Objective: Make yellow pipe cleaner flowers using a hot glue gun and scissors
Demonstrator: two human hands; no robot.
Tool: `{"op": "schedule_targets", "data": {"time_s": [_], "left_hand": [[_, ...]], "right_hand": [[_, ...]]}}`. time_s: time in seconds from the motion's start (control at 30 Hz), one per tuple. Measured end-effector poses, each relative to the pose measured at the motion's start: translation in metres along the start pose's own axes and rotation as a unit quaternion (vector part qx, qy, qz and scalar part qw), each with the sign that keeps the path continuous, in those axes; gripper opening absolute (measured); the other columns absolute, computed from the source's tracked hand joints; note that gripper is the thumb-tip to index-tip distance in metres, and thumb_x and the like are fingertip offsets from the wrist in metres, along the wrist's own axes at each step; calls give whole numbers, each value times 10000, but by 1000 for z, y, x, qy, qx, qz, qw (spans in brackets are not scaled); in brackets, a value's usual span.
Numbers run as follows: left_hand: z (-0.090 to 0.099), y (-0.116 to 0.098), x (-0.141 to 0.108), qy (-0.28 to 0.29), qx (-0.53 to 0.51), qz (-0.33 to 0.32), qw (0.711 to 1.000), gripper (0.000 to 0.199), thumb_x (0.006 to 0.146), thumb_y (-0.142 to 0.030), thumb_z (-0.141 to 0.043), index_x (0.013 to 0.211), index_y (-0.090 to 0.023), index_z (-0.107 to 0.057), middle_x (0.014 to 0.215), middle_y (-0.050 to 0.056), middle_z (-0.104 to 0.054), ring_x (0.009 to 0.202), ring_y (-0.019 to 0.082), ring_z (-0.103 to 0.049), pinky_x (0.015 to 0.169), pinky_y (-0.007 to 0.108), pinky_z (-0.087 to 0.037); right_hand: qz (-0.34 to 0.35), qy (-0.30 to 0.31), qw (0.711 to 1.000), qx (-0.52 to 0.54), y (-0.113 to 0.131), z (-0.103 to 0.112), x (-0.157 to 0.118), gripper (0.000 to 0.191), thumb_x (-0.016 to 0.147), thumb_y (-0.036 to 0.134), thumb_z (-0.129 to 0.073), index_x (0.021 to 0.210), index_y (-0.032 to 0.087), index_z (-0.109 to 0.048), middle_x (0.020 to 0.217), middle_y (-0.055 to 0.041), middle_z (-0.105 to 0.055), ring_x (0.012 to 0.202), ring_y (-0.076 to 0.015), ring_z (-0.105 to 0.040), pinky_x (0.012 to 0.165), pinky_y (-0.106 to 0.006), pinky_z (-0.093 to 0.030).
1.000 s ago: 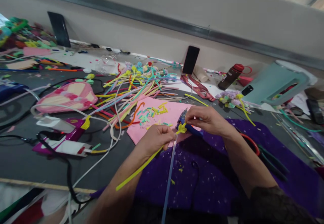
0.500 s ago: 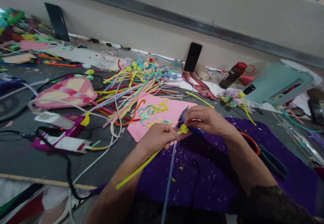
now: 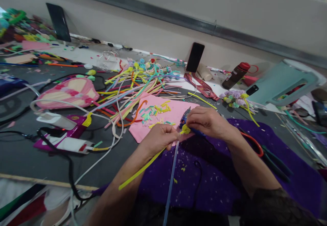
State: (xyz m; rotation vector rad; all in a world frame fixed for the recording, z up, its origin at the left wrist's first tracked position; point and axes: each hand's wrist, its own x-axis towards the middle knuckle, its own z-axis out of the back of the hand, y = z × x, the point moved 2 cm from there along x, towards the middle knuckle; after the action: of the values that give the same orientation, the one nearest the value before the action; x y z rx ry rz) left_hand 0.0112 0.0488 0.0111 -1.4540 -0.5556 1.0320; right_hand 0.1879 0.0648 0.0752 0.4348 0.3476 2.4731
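My left hand (image 3: 163, 135) pinches a yellow pipe cleaner (image 3: 140, 171) just below its curled head; the free end slants down to the left along my forearm. The bunched yellow flower-like head (image 3: 185, 129) sits between my two hands. From the other side, my right hand (image 3: 204, 120) is closed, its fingertips at that head. Partly hidden behind the right hand lies a blue-handled tool, seemingly pliers (image 3: 184, 116). A long pale blue strip (image 3: 171, 181) runs from beneath my left fingertips toward the bottom edge. Small cut pieces (image 3: 153, 113) lie on a pink sheet (image 3: 138, 130).
A purple cloth (image 3: 212, 185) covers the table before me, with red-and-green-handled pliers (image 3: 273, 161) at right. Loose pipe cleaners (image 3: 143, 79) are heaped behind. Cables and a magenta power strip (image 3: 74, 125) lie left; a phone (image 3: 195, 57) and a bottle (image 3: 235, 76) stand behind.
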Motion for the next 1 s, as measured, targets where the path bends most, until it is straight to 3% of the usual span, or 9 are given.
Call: {"op": "schedule_targets", "data": {"time_s": [0.13, 0.43, 0.63, 0.8, 1.0], "left_hand": [[0, -2, -1, -2, -8, 0, 1000, 244, 714, -339, -551, 564, -146, -558, 399, -44, -481, 339, 56, -377, 397, 188, -267], [0, -1, 0, -2, -17, -16, 1000, 213, 721, -272, -522, 554, -144, -561, 436, -23, -528, 359, 56, -383, 411, 189, -273], [0, -4, 0, -13, -29, 12, 999, 204, 698, -282, -548, 550, -142, -563, 378, -43, -488, 333, 57, -377, 401, 188, -268], [0, -5, -1, -27, -60, 5, 998, 214, 691, -290, -562, 535, -143, -547, 346, -43, -466, 327, 58, -369, 404, 193, -270], [3, -6, -1, -23, -124, 19, 992, 193, 685, -286, -556, 564, -137, -569, 309, -48, -431, 283, 45, -305, 357, 186, -213]], "right_hand": [[-6, 1, 1000, -10, 1, -1, 0, 135, 849, 155, -468, 831, 167, -601, 823, -57, -618, 781, -149, -549, 719, -293, -407], [-9, 4, 1000, -13, 2, -5, 0, 114, 833, 147, -491, 827, 163, -604, 811, -56, -617, 778, -152, -550, 721, -298, -407], [-5, -1, 1000, 3, -3, -7, 1, 153, 849, 166, -482, 858, 158, -635, 839, -70, -627, 788, -153, -563, 717, -293, -428], [-27, -46, 998, 32, -12, -2, -2, 218, 872, 203, -459, 1006, 183, -630, 929, -77, -638, 846, -154, -581, 729, -299, -460], [-80, -158, 982, 65, -15, 8, -6, 229, 874, 249, -465, 1034, 193, -619, 876, -57, -641, 800, -153, -588, 702, -309, -472]]}}
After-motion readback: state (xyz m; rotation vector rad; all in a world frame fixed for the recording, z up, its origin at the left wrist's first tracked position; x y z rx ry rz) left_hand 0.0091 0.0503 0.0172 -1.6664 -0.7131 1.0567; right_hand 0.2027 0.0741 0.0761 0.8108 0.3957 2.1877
